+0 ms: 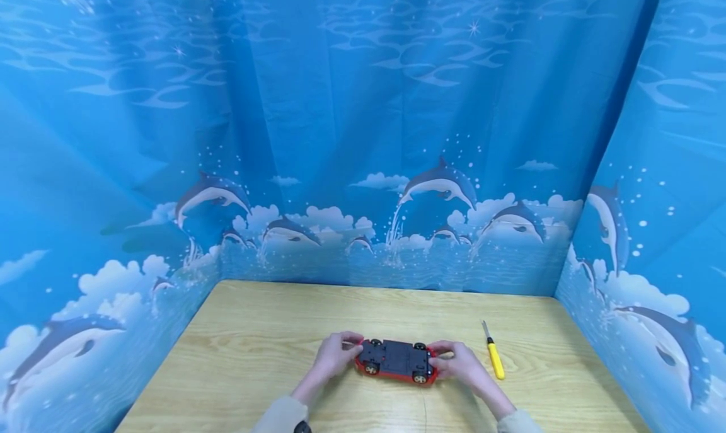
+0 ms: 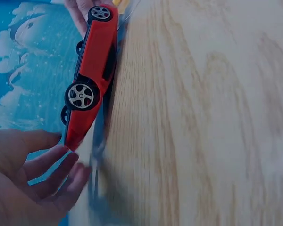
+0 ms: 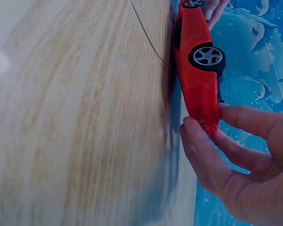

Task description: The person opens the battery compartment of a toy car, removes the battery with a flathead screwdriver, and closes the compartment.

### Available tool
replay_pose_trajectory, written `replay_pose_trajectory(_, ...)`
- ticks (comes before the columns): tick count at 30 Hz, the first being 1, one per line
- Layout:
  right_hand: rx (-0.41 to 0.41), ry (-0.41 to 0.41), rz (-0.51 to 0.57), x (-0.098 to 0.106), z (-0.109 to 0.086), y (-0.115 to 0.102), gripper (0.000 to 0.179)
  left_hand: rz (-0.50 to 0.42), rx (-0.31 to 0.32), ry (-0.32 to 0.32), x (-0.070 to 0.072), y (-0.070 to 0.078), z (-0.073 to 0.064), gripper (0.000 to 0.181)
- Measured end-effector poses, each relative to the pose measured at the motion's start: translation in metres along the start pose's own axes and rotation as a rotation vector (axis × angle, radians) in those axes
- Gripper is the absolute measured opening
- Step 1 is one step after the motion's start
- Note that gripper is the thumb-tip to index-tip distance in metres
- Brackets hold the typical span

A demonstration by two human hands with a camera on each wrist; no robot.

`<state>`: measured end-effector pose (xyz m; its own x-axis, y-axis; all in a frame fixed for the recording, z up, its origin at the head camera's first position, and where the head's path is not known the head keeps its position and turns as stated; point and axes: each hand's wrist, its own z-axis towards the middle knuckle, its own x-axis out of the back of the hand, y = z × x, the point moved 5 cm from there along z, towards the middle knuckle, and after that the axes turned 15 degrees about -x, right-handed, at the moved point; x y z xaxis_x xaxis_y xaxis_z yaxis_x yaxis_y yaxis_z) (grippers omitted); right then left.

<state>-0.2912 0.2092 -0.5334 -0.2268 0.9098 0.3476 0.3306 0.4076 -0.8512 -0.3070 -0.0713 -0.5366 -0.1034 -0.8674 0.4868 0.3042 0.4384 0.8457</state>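
Observation:
A red toy car [image 1: 396, 361] lies upside down on the table, its black underside and wheels facing up. My left hand [image 1: 334, 353] pinches its left end between thumb and fingers; in the left wrist view, that end [image 2: 77, 134] is at the fingertips. At the opposite end, my right hand [image 1: 458, 361] grips the car with the thumb on the underside. The right wrist view shows the fingers [image 3: 210, 162] beneath the red bodywork [image 3: 201, 94]. To the right of my right hand lies a screwdriver [image 1: 496, 359] with a yellow handle, its shaft pointing toward the back.
The wooden table [image 1: 255, 319] reaches back to a blue curtain [image 1: 363, 137] printed with dolphins, which also hangs along both sides. A thin dark line [image 3: 148, 37] crosses the tabletop near the car.

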Motion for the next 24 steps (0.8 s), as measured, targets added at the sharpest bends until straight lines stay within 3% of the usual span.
replay_pose_trajectory(4,0.018,0.011,-0.022,0.001,-0.001,-0.001,0.042,0.099,-0.129,0.009,-0.001,0.011,-0.003,0.028)
replay_pose_trajectory(8,0.034,0.005,-0.033,0.001,-0.002,-0.002,0.042,0.254,-0.329,-0.013,-0.003,0.027,-0.011,0.029)
replay_pose_trajectory(11,0.039,0.006,-0.048,0.002,-0.002,-0.003,0.042,0.401,-0.458,-0.073,-0.008,0.037,-0.019,0.032)
replay_pose_trajectory(13,0.041,0.008,-0.055,0.002,-0.002,-0.003,0.041,0.492,-0.51,-0.135,-0.012,0.041,-0.025,0.036)
replay_pose_trajectory(15,0.037,0.013,-0.063,0.003,-0.001,-0.003,0.041,0.57,-0.53,-0.21,-0.015,0.042,-0.031,0.041)
replay_pose_trajectory(19,0.025,0.028,-0.079,0.003,0.0,-0.003,0.04,0.658,-0.498,-0.334,-0.021,0.039,-0.04,0.053)
replay_pose_trajectory(24,0.036,0.077,-0.135,0.006,-0.001,-0.008,0.037,0.683,-0.48,-0.374,-0.021,0.036,-0.045,0.058)
